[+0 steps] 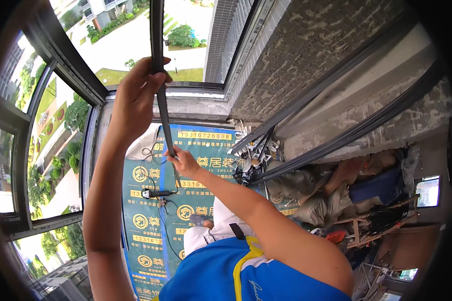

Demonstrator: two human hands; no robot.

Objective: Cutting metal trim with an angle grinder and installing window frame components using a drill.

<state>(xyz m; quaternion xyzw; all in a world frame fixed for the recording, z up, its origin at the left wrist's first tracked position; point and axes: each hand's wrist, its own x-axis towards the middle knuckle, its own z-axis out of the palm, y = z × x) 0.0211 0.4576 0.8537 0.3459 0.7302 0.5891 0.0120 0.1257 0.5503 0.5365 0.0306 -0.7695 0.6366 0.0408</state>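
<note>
A long, thin dark grey strip [163, 108] runs from the top of the view down toward the floor, in front of the window. High up, my left hand [138, 93] is closed around it with the thumb pressed to its side. Lower down, my right hand [185, 163] pinches the same strip near its bottom end. That end hangs over the green floor covering, close to a black and silver angle grinder [155, 193] whose cable lies looped around it. Whether the strip's tip touches the floor I cannot tell.
Bundles of long dark strips [306, 100] lean diagonally against the rough concrete wall on the right. Sacks [311, 205] and debris [258, 150] are heaped below them. Dark-framed windows [98, 98] stand ahead and to the left. Printed covering [198, 135] lies over the floor.
</note>
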